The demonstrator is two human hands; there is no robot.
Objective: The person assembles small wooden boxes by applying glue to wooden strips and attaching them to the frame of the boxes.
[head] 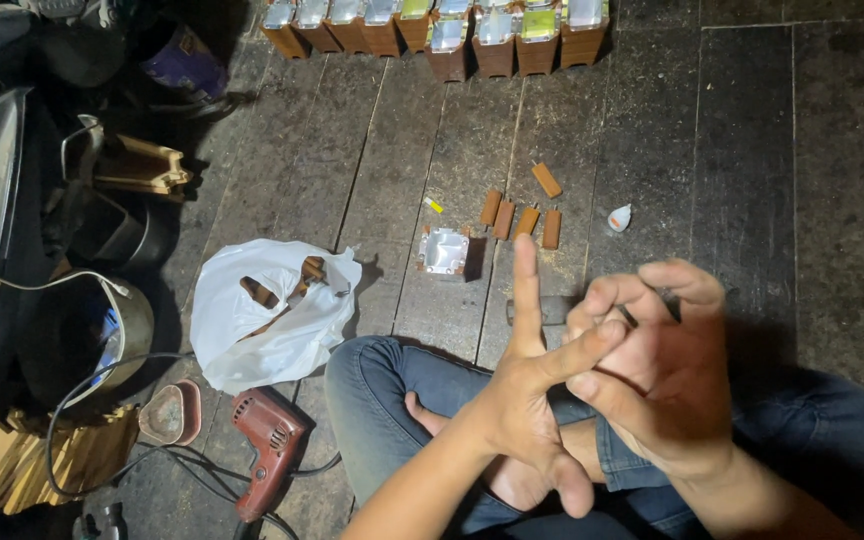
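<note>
Head camera, looking down at a person sitting cross-legged in jeans on a dark tiled floor [752, 150]. The left hand [532, 400] and right hand [652, 370] are raised together over the lap, fingers interlaced and rubbing; neither holds anything. The left index finger points straight up toward the far edge of the floor.

Nearest to the hands, just beyond the fingertips, a small square wooden box with a shiny foil top [443, 251] lies flat on the floor. Beside it are five short wooden pegs [525, 218], their long axes running roughly toward the far edge; one lies tilted. A small glue bottle [619, 217] lies to their right. To work cleanly, the fingers should probably be free of glue before touching a peg.

Near the left edge: a white plastic bag [272, 320] holding wooden pieces, and a red electric drill [267, 440]. A row of finished boxes [432, 25] lines the far edge.
</note>
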